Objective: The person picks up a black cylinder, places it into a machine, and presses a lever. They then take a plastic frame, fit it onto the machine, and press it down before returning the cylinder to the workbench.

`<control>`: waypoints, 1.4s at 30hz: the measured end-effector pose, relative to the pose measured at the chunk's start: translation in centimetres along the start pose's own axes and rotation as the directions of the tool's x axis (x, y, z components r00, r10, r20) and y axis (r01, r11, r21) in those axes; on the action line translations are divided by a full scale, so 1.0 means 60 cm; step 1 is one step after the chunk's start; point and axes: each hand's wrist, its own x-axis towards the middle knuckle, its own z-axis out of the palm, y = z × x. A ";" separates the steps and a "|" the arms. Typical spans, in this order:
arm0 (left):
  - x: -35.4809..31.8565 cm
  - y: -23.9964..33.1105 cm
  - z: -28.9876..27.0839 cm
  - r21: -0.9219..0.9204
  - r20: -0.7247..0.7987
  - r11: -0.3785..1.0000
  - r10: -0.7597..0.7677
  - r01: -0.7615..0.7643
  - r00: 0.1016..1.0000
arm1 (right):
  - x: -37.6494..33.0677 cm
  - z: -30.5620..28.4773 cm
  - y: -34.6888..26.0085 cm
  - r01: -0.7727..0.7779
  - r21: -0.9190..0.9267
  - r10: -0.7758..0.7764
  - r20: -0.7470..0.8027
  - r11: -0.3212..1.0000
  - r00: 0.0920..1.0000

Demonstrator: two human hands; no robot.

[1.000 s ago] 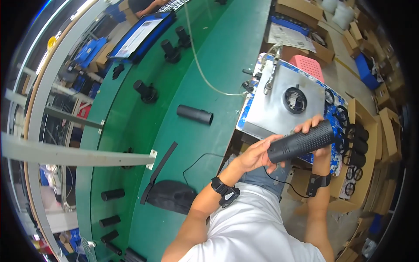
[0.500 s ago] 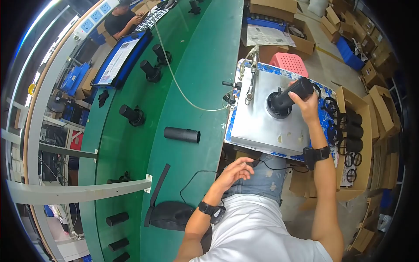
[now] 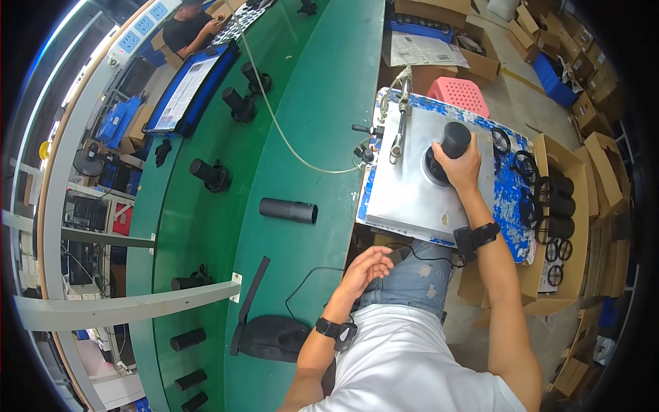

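My right hand [image 3: 463, 167] is wrapped round a black cylinder [image 3: 456, 137] that stands almost upright. Its lower end is at a dark round opening [image 3: 431, 167] on the metal plate [image 3: 405, 196]; the hand partly hides where they meet. Loosely curled, with fingers apart and nothing in them, my left hand [image 3: 368, 270] hovers above my lap near the plate's near edge. To its left, another black cylinder [image 3: 288, 211] lies on its side on the green table [image 3: 322, 137]. A metal lever fixture [image 3: 399, 123] stands at the plate's far left.
Black ring-shaped parts [image 3: 525, 165] lie on the blue-and-white board, beside a cardboard box [image 3: 570, 275] of black cylinders. A pink stool [image 3: 460, 96] stands behind. Several cylinders on bases [image 3: 209, 175] line the green bench. A thin hose [image 3: 274, 127] crosses it; a co-worker [image 3: 189, 27] sits far left.
My right hand has moved left and brought the black cylinder from a rightward tilt to nearly upright over the opening. My left hand has hardly moved.
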 end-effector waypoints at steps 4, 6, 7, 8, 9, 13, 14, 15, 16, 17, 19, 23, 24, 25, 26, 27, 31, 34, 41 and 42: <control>-0.013 0.004 -0.009 -0.016 -0.064 1.000 -0.003 0.002 0.998 | 0.015 -0.023 0.013 -0.166 0.416 0.010 0.351 0.894 0.936; -0.015 0.007 -0.016 -0.022 -0.071 1.000 0.002 -0.003 0.997 | 0.041 -0.025 0.003 -0.202 0.542 -0.055 0.421 0.816 0.905; -0.017 0.007 -0.019 -0.022 -0.070 1.000 -0.002 0.000 0.998 | 0.053 -0.027 -0.008 -0.250 0.648 -0.118 0.469 0.719 0.875; -0.015 0.005 -0.022 -0.026 -0.058 1.000 0.007 -0.009 0.998 | 0.057 -0.023 -0.014 -0.241 0.624 -0.140 0.498 0.744 0.856; -0.012 0.006 -0.020 -0.028 -0.057 1.000 -0.002 0.001 0.998 | 0.052 -0.018 -0.006 -0.247 0.619 -0.131 0.500 0.746 0.856; 0.003 0.012 -0.012 -0.047 -0.096 0.998 0.037 -0.042 0.995 | 0.008 0.008 0.011 -0.089 0.671 -0.018 0.151 0.736 0.988; 0.010 0.015 -0.011 -0.049 -0.136 0.996 0.073 -0.080 0.988 | 0.007 0.008 0.012 -0.049 0.657 -0.026 0.105 0.753 0.994; 0.016 0.014 -0.014 -0.050 -0.139 0.996 0.064 -0.071 0.988 | 0.003 0.007 0.008 -0.014 0.638 -0.031 0.059 0.770 0.998; 0.025 0.011 -0.018 -0.078 -0.195 0.987 0.126 -0.143 0.973 | 0.011 0.006 -0.002 -0.051 0.603 -0.016 0.104 0.796 0.994; 0.030 0.011 -0.021 -0.100 -0.252 0.971 0.186 -0.217 0.950 | 0.010 0.006 0.003 -0.058 0.602 -0.008 0.106 0.796 0.994; 0.042 0.026 -0.005 -0.101 -0.288 0.967 0.196 -0.233 0.937 | 0.017 -0.002 0.020 -0.098 0.702 -0.099 0.235 0.705 0.967; 0.066 0.114 0.017 0.068 -0.287 0.849 0.520 -0.525 0.804 | 0.023 -0.007 0.032 -0.163 0.743 -0.123 0.314 0.649 0.941; 0.079 0.150 0.033 0.199 -0.291 0.799 0.602 -0.568 0.744 | 0.022 -0.008 0.036 -0.164 0.741 -0.121 0.314 0.651 0.942; 0.098 0.181 0.033 0.341 -0.281 0.737 0.673 -0.584 0.685 | 0.021 -0.008 0.036 -0.143 0.735 -0.118 0.291 0.662 0.949; 0.129 0.214 0.031 0.568 -0.207 0.591 0.776 -0.573 0.596 | 0.019 -0.007 0.036 -0.124 0.728 -0.115 0.270 0.674 0.956; 0.168 0.244 0.031 0.643 -0.150 0.488 0.836 -0.590 0.528 | 0.017 -0.006 0.032 -0.127 0.733 -0.118 0.273 0.668 0.955; 0.336 0.341 -0.037 0.982 0.108 -0.017 0.869 -0.189 0.482 | 0.014 0.002 0.008 -0.121 0.751 -0.078 0.225 0.649 0.971; 0.385 0.355 -0.038 0.977 0.009 -0.154 0.718 0.146 0.696 | 0.010 0.000 0.013 -0.147 0.747 -0.058 0.240 0.648 0.969; 0.391 0.343 -0.037 0.926 -0.098 -0.237 0.598 0.293 0.796 | 0.022 -0.008 0.011 -0.160 0.737 -0.051 0.254 0.656 0.966; 0.391 0.343 -0.034 0.942 -0.079 -0.222 0.580 0.251 0.810 | 0.024 -0.009 0.015 -0.152 0.737 -0.056 0.250 0.659 0.967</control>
